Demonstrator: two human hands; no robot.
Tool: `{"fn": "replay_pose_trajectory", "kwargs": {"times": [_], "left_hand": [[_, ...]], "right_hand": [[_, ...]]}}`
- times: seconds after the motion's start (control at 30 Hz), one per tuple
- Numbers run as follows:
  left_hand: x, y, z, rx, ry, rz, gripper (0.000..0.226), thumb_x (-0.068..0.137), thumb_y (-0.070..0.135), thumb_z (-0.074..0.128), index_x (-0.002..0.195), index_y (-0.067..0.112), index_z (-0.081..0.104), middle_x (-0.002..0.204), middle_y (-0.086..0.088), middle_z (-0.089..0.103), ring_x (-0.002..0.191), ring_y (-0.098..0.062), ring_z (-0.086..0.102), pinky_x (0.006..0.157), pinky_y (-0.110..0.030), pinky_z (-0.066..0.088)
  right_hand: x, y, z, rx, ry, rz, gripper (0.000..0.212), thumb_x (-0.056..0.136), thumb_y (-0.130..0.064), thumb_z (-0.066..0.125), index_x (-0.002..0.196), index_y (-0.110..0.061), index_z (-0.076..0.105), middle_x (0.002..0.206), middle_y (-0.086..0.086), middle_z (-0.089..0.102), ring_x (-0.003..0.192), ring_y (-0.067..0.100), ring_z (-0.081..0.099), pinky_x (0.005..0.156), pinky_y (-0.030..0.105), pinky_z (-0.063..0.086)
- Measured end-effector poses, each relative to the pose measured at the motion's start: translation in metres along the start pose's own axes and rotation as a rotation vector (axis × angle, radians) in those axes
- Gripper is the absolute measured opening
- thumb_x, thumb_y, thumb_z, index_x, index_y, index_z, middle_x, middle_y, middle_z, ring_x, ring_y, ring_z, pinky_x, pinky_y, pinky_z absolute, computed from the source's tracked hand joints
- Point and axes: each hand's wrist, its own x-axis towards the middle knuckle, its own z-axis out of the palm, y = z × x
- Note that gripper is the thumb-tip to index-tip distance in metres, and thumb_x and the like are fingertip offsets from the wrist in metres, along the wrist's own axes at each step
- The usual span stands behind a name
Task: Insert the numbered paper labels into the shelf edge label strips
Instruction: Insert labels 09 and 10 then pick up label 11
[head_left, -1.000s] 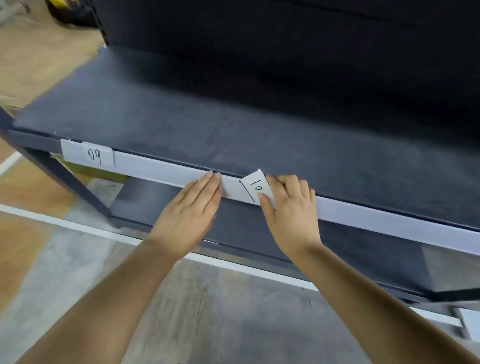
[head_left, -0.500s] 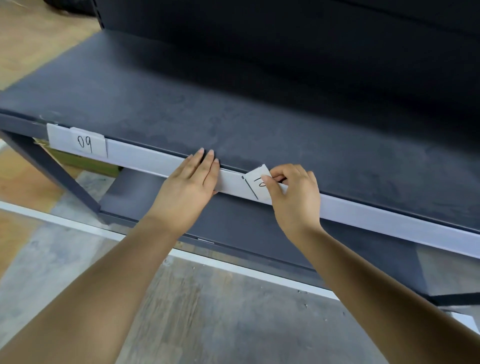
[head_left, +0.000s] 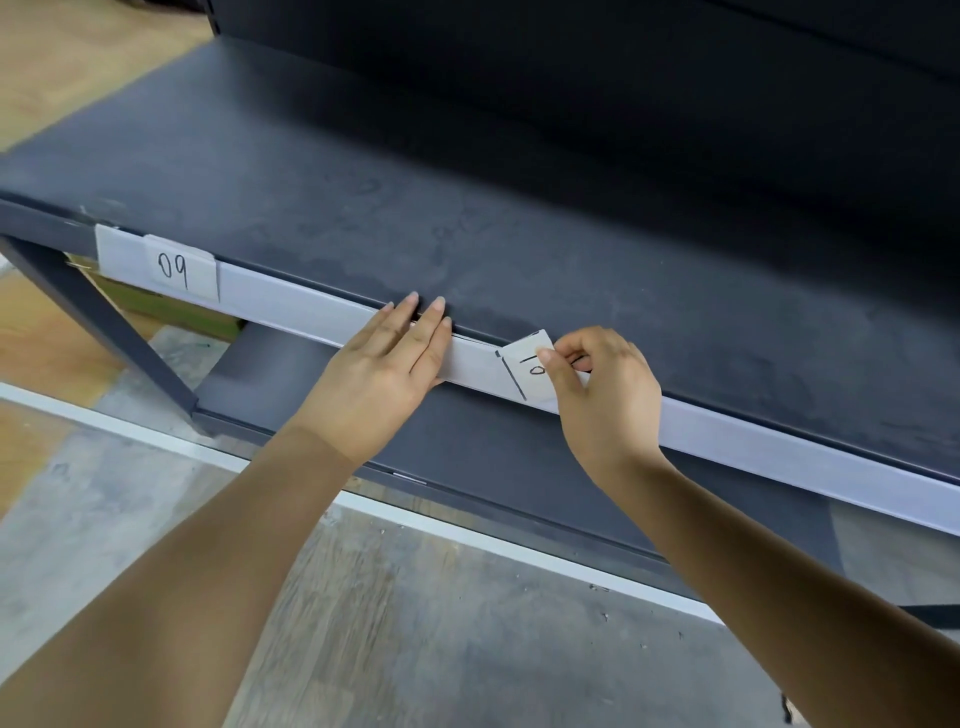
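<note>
A pale grey label strip (head_left: 291, 306) runs along the front edge of a dark shelf (head_left: 467, 218). A paper label marked "09" (head_left: 179, 269) sits in the strip near its left end. My left hand (head_left: 387, 364) lies flat on the strip, fingertips over its top edge. My right hand (head_left: 605, 395) pinches a tilted paper label marked "10" (head_left: 527, 366) at the strip's middle; its lower part lies against the strip and its upper corner sticks up above it. My fingers hide the label's right side.
A lower dark shelf (head_left: 467, 447) lies below the strip. A dark slanted leg (head_left: 104, 322) stands at the left, with a cardboard box (head_left: 171, 312) behind it. A white line (head_left: 467, 525) crosses the grey floor (head_left: 363, 623).
My right hand has curled from flat fingers into a pinch on the "10" label and pushed it lower against the strip. My left hand has stayed on the strip. The view shifted slightly.
</note>
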Motion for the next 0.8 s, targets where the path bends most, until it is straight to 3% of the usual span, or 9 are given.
{"fn": "replay_pose_trajectory", "kwargs": {"times": [0.2, 0.3, 0.37, 0.43, 0.57, 0.63, 0.73, 0.8], "left_hand": [[0.000, 0.002, -0.002, 0.006, 0.028, 0.019, 0.055, 0.076, 0.011, 0.077, 0.119, -0.006, 0.047, 0.119, -0.022, 0.062, 0.111, -0.032, 0.060, 0.096, -0.044, 0.046], [-0.002, 0.005, -0.002, -0.012, 0.091, -0.005, 0.042, 0.084, 0.015, 0.065, 0.117, -0.005, 0.050, 0.117, -0.021, 0.063, 0.109, -0.031, 0.062, 0.099, -0.040, 0.044], [-0.002, 0.006, -0.003, -0.025, 0.107, -0.008, 0.037, 0.086, 0.015, 0.060, 0.116, -0.006, 0.052, 0.116, -0.021, 0.064, 0.107, -0.032, 0.063, 0.100, -0.040, 0.039], [-0.001, 0.006, -0.005, -0.027, 0.105, -0.013, 0.034, 0.087, 0.015, 0.057, 0.113, -0.007, 0.058, 0.114, -0.021, 0.065, 0.105, -0.032, 0.064, 0.101, -0.039, 0.041], [-0.001, 0.006, -0.008, -0.020, 0.096, -0.024, 0.032, 0.086, 0.015, 0.057, 0.109, -0.006, 0.063, 0.113, -0.020, 0.066, 0.104, -0.030, 0.065, 0.099, -0.038, 0.041], [-0.002, 0.006, -0.008, -0.016, 0.100, -0.013, 0.031, 0.084, 0.013, 0.059, 0.107, -0.007, 0.065, 0.111, -0.020, 0.066, 0.102, -0.031, 0.065, 0.098, -0.038, 0.043], [-0.001, 0.005, -0.010, -0.009, 0.094, -0.003, 0.030, 0.077, 0.009, 0.069, 0.103, -0.008, 0.068, 0.108, -0.021, 0.067, 0.098, -0.032, 0.067, 0.089, -0.043, 0.049], [0.001, 0.006, -0.012, -0.017, 0.078, -0.005, 0.033, 0.071, 0.006, 0.077, 0.100, -0.009, 0.069, 0.106, -0.022, 0.068, 0.096, -0.033, 0.068, 0.086, -0.044, 0.050]], "right_hand": [[-0.001, -0.001, -0.006, 0.068, -0.035, 0.023, 0.014, 0.091, -0.025, 0.057, 0.083, -0.014, 0.062, 0.082, -0.008, 0.055, 0.081, 0.011, 0.052, 0.070, 0.021, 0.034], [0.007, -0.006, -0.012, 0.302, 0.045, 0.160, 0.022, 0.092, -0.021, 0.056, 0.071, -0.024, 0.050, 0.069, -0.013, 0.054, 0.062, -0.004, 0.052, 0.057, 0.009, 0.036], [0.017, -0.010, -0.019, 0.446, 0.089, 0.228, 0.027, 0.094, -0.024, 0.053, 0.070, -0.027, 0.043, 0.067, -0.014, 0.050, 0.059, -0.001, 0.049, 0.053, 0.005, 0.036], [0.023, -0.015, -0.022, 0.478, 0.063, 0.227, 0.026, 0.096, -0.026, 0.050, 0.071, -0.027, 0.041, 0.068, -0.010, 0.050, 0.064, 0.005, 0.047, 0.058, 0.010, 0.040], [0.021, -0.021, -0.020, 0.515, -0.048, 0.193, 0.025, 0.095, -0.016, 0.051, 0.074, -0.030, 0.045, 0.077, -0.008, 0.056, 0.081, 0.013, 0.056, 0.084, 0.037, 0.053], [0.018, -0.022, -0.018, 0.500, -0.096, 0.171, 0.026, 0.094, -0.013, 0.051, 0.075, -0.031, 0.046, 0.078, -0.011, 0.056, 0.081, 0.011, 0.057, 0.082, 0.032, 0.053], [0.015, -0.026, -0.014, 0.472, -0.143, 0.120, 0.024, 0.094, -0.013, 0.051, 0.077, -0.031, 0.047, 0.078, -0.013, 0.056, 0.076, 0.006, 0.055, 0.069, 0.012, 0.045], [0.013, -0.030, -0.012, 0.440, -0.166, 0.076, 0.021, 0.094, -0.012, 0.051, 0.081, -0.028, 0.049, 0.077, -0.015, 0.055, 0.074, 0.003, 0.053, 0.066, 0.009, 0.042]]}}
